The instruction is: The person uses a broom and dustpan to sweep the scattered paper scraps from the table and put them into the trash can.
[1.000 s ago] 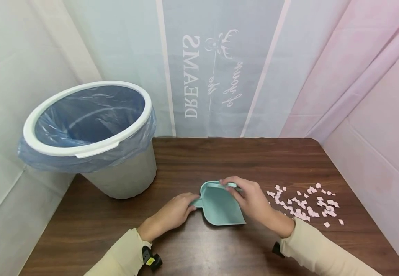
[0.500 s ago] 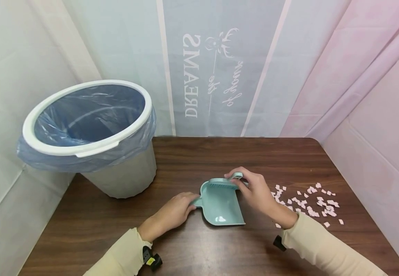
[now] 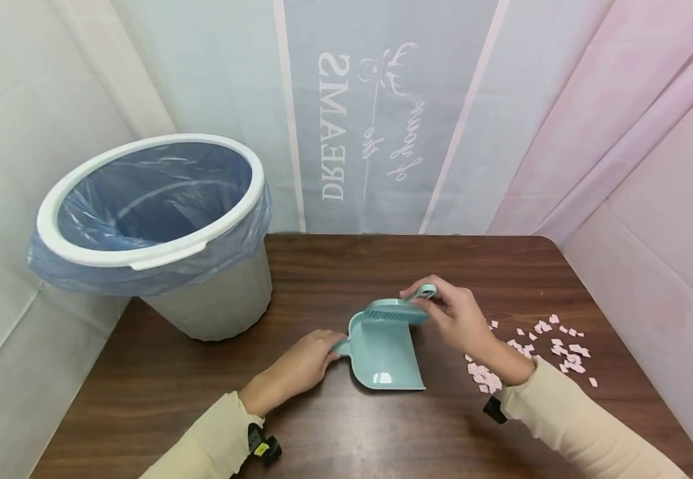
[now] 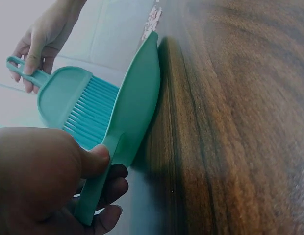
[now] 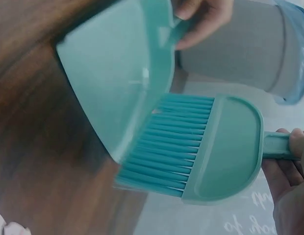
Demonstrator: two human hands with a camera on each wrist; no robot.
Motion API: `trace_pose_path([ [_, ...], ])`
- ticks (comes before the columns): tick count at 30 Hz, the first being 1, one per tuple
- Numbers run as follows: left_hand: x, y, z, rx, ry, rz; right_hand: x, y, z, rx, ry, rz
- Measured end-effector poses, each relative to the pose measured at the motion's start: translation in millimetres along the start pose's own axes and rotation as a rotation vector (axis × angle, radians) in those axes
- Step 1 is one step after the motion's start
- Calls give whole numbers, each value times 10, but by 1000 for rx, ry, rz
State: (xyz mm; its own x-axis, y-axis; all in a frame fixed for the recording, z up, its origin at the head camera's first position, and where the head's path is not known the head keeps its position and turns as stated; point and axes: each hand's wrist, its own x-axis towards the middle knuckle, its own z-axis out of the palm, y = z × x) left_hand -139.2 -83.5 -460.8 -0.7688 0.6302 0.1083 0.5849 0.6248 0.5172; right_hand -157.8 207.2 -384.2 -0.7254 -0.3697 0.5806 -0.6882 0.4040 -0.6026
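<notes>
On the wooden table lies a mint-green dustpan [image 3: 385, 356], its open edge facing right. My left hand [image 3: 301, 362] grips the short handle at its left end; the left wrist view shows the thumb on top of the handle [image 4: 95, 196]. A matching hand brush [image 5: 230, 152] is held by its handle in my right hand [image 3: 457, 319]. Its blue-green bristles [image 5: 166, 147] point down at the far side of the pan. Small white paper scraps [image 3: 574, 359] lie scattered to the right, some hidden behind my right wrist.
A grey trash bin [image 3: 221, 306] with a white rim and a blue liner bag [image 3: 161, 193] stands at the back left of the table [image 3: 346, 432]. Printed curtains [image 3: 376, 133] hang behind it and at both sides.
My right hand has lifted the brush up and rightward out of the dustpan and tilted it, so the bristles show. The left hand and the dustpan stay in place.
</notes>
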Motion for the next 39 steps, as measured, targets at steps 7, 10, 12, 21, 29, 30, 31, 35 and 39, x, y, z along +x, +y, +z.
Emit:
trace_pose_path([
  [7, 3, -2, -11, 32, -9, 8, 97, -16, -340, 22, 20, -2],
  [10, 5, 3, -10, 37, -13, 7, 98, -34, -499, 15, 5, 13],
  [12, 11, 3, -7, 39, -15, 5, 79, -38, -596, 11, -13, 22],
  [21, 17, -3, -13, 38, -26, 2, -72, -67, -917, 5, -147, 75],
  [29, 17, -14, -29, 21, -28, 8, -210, -40, -1106, 94, -309, 92],
  [30, 18, -15, -30, 21, -30, 8, -234, -29, -1124, 121, -329, 93],
  [31, 19, -15, -33, 22, -33, 8, -259, -17, -1139, 160, -351, 93],
  [35, 18, -15, -39, 25, -34, 14, -368, 37, -1192, 257, -434, 122],
  [39, 17, -17, -43, 25, -29, 26, -456, 91, -1213, 300, -506, 171],
])
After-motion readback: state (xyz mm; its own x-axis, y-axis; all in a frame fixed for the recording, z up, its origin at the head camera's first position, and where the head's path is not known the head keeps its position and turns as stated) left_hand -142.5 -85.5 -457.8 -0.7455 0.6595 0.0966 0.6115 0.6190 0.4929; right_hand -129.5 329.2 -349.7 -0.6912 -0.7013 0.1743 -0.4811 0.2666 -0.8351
